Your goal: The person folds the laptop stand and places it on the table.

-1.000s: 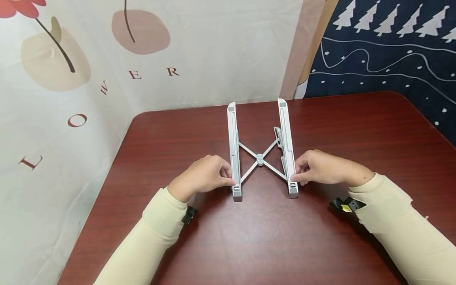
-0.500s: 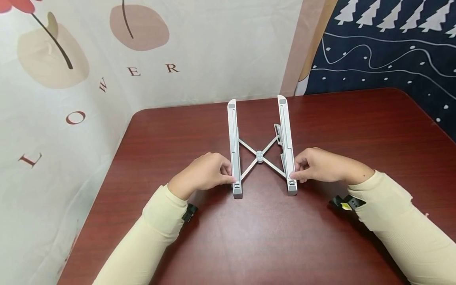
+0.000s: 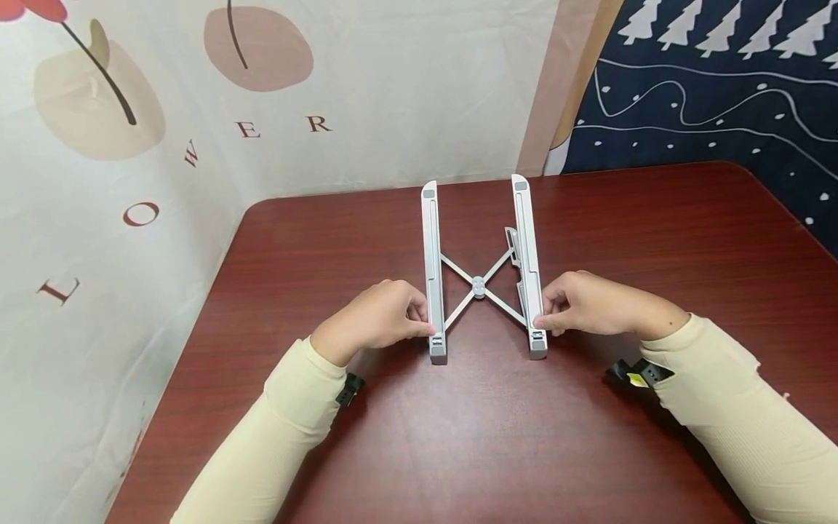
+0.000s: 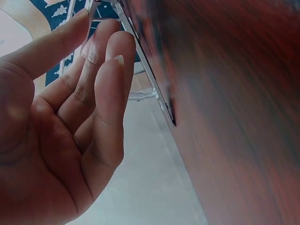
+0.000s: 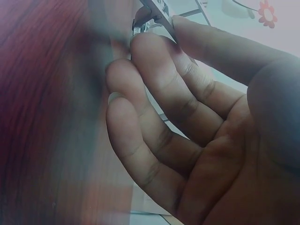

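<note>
Centrally, a silver folding laptop stand (image 3: 479,282) on the reddish-brown table (image 3: 419,451), spread apart. Left rail (image 3: 432,251) and right rail (image 3: 527,251) run away from the person, linked by an X-shaped brace (image 3: 495,300); far ends lie near the table's back edge.

Left hand (image 3: 382,316) at the near end of the left rail, coming from outside. Its grip is narrow: thumb on the rail's upper face, fingers (image 4: 110,89) bent, the rail pinched between. Right hand (image 3: 585,306) mirrors this on the right rail, thumb near the end block, fingers (image 5: 157,61) curled; grip equally narrow, rail held. Exact contact of the hindmost fingertips cannot be told.

Pale yellow sleeves (image 3: 727,400) on both arms; a dark device (image 3: 648,374) with a yellow patch at the right wrist. Behind: white cloth (image 3: 419,87) with printed letters, and navy cloth (image 3: 707,109) with white trees at right.
</note>
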`<state>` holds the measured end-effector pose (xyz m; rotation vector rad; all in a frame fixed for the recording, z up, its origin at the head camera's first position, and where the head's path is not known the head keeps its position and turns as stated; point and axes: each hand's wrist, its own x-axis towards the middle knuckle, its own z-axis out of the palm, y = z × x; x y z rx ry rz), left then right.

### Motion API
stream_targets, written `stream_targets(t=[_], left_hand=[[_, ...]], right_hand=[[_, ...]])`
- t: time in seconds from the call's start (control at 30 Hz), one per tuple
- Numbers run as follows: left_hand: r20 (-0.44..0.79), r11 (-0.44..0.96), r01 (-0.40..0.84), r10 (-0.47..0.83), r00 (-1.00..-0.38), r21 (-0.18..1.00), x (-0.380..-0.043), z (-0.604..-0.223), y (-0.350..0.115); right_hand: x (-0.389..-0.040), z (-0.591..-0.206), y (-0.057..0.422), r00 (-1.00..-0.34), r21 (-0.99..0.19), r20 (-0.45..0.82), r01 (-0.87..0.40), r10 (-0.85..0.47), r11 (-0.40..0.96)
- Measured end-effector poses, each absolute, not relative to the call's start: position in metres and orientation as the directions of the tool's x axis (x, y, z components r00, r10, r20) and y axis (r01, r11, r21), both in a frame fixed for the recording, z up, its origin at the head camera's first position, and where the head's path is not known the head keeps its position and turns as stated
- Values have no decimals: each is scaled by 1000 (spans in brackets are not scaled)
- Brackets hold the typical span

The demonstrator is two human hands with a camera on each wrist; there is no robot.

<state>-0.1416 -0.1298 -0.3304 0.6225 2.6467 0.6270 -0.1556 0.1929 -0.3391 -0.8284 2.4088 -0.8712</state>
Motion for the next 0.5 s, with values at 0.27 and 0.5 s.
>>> stream_targets(t=[0.27,0.5], left_hand=[[-233,808,343,494,-838,479,-142,-329,-129],[-231,810,348,495,-838,472,-142,-329,-129]], right_hand=[[-155,-339,192,-725,-684,-204,-376,-658,626],[-154,-339,191,-730,-675,-212,-372,-650,638]])
